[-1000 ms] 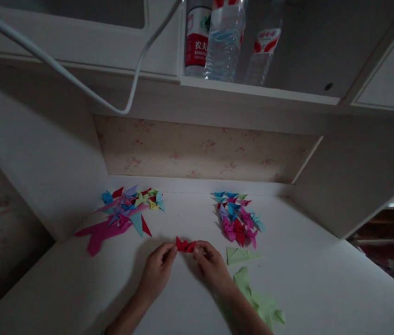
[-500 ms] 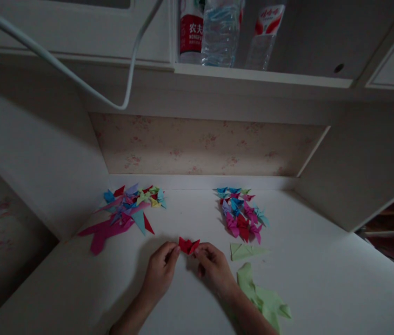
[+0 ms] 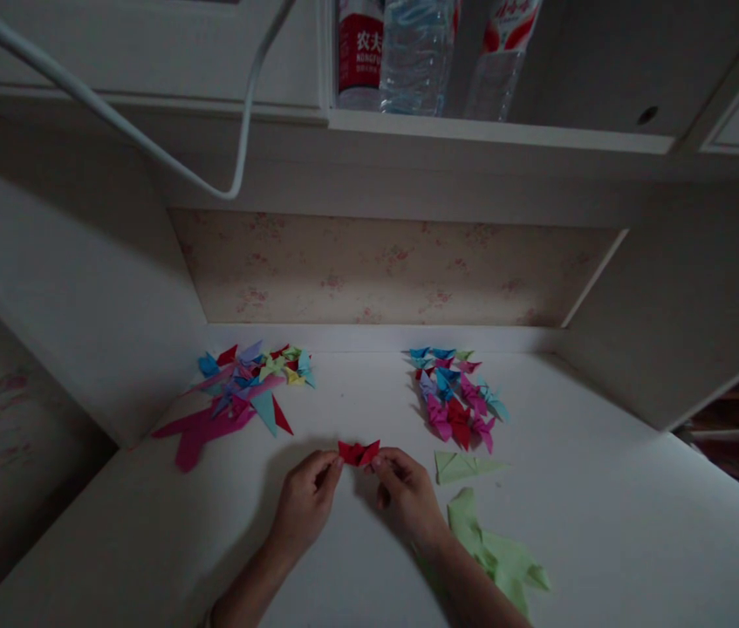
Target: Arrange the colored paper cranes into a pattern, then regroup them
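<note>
A small red folded paper piece [image 3: 357, 453] is pinched from both sides over the white desk [image 3: 605, 523]. My left hand [image 3: 307, 499] grips its left end with thumb and fingers closed. My right hand [image 3: 407, 495] grips its right end the same way. To the right of my right hand lies a light green folded triangle [image 3: 464, 467], and more light green paper [image 3: 496, 558] lies beside my right forearm.
A pile of coloured paper triangles and pink scraps [image 3: 238, 392] lies at the back left. Several folded paper butterflies [image 3: 454, 397] sit at the back right. Water bottles [image 3: 418, 52] stand on a shelf above. A white cable [image 3: 147, 148] hangs overhead.
The camera has tilted slightly, so everything sits a little higher and to the right. Both hands still pinch the red piece, with little change in its shape.
</note>
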A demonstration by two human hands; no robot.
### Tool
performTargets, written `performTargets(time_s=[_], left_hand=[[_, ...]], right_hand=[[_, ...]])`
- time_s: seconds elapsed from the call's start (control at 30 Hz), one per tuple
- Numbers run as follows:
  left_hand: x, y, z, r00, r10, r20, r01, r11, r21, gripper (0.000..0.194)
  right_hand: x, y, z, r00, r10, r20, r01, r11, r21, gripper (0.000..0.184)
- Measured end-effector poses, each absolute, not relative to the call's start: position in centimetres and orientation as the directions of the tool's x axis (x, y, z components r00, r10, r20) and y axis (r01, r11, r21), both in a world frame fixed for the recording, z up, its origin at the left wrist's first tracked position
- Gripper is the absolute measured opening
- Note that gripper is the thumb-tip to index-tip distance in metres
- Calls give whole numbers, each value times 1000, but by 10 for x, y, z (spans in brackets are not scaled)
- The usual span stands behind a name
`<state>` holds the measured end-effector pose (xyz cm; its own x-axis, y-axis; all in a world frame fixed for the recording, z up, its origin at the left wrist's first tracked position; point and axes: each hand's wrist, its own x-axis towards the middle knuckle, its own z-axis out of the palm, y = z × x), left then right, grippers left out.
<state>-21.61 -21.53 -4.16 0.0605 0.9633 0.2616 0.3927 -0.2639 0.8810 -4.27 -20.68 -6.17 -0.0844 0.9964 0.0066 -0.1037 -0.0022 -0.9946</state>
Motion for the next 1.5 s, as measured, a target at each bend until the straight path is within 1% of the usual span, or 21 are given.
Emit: performTargets(time_s=[0.17, 0.53, 0.77, 1.07, 1.2, 1.5], left_hand=[[-217, -215, -41, 60, 962, 265, 389, -267, 882, 27], [-216, -216, -41, 69, 954, 292, 381, -296, 876, 26], [-217, -214, -43, 81, 950, 301, 380, -308, 872, 27], [-216, -216, -43, 97, 963, 251, 386, -269, 883, 26], [-215, -217, -43, 106, 966, 235, 392, -258, 883, 26], [-216, -217, -44, 124, 972, 200, 402, -234, 885, 27]], right_hand=[[-43, -207, -63, -94, 995, 17, -122, 6, -993, 40], [-40, -209, -62, -107, 993, 49, -37, 45, -998, 40], [-41, -208, -62, -91, 995, 39, -41, 35, -999, 39], [-39, -207, -65, -51, 998, 23, -123, 16, -992, 33], [-39, -208, -62, -51, 998, 33, -133, 25, -991, 30], [-39, -206, -61, -37, 999, 32, -123, 27, -992, 32]])
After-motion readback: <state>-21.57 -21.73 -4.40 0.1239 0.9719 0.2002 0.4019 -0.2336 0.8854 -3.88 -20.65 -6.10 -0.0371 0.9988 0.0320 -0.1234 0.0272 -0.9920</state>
